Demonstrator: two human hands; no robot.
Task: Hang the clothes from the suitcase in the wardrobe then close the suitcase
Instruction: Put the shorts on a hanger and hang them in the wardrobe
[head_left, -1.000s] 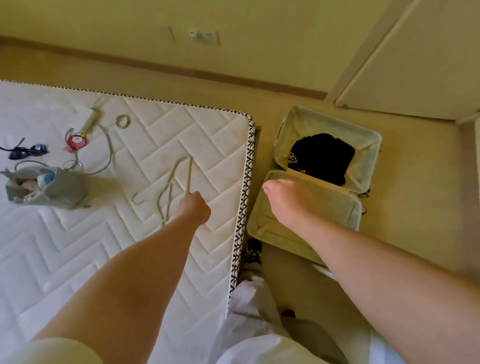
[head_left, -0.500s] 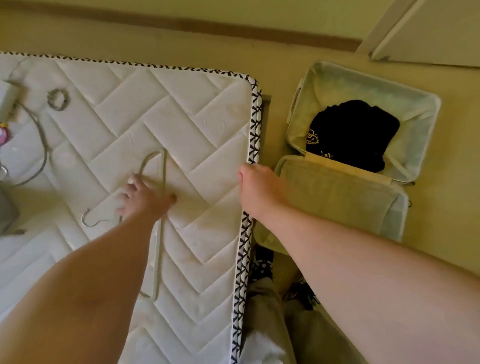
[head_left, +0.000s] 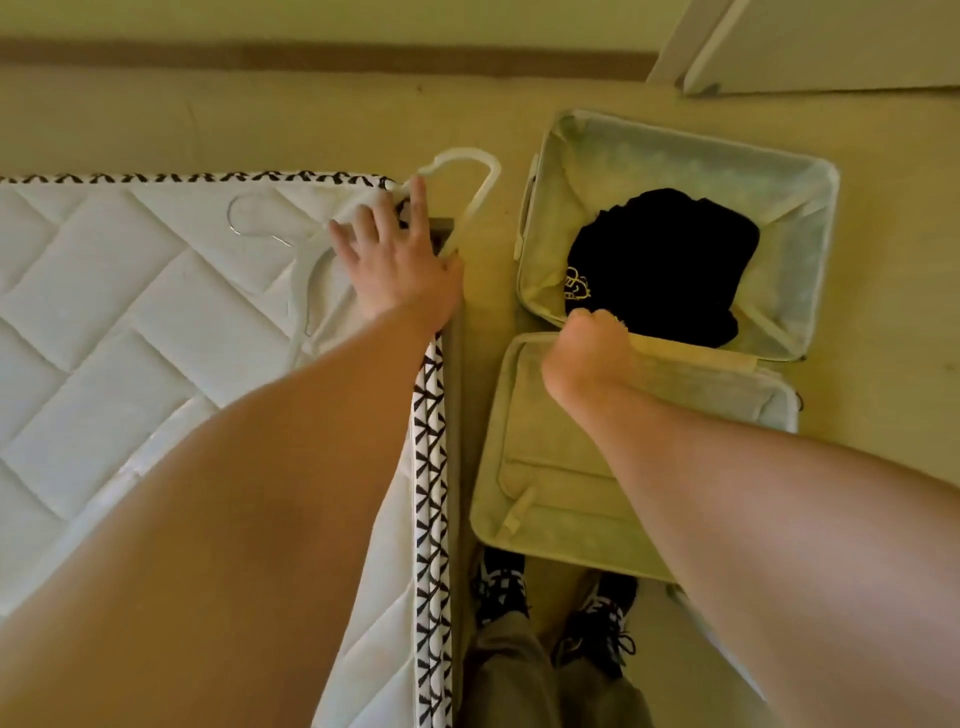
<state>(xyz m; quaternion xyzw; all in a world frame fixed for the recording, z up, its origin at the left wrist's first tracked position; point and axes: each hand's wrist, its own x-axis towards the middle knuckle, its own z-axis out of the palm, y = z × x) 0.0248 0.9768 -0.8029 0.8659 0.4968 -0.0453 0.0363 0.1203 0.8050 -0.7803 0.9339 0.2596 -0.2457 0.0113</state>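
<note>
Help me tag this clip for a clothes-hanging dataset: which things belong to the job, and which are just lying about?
Job:
white plastic hanger with wire hook, under the left hand
black garment with gold print
open beige suitcase
right hand, curled at the garment's edge

Lying about:
white quilted mattress
black-and-white checked shoes, on the person's feet

Black garment (head_left: 670, 260) with yellow print in the pale-green suitcase (head_left: 810, 176); beside the suitcase, white zigzag-quilted mattress (head_left: 130, 291) with black-and-white trim (head_left: 430, 467), white hanger (head_left: 480, 174).
</note>
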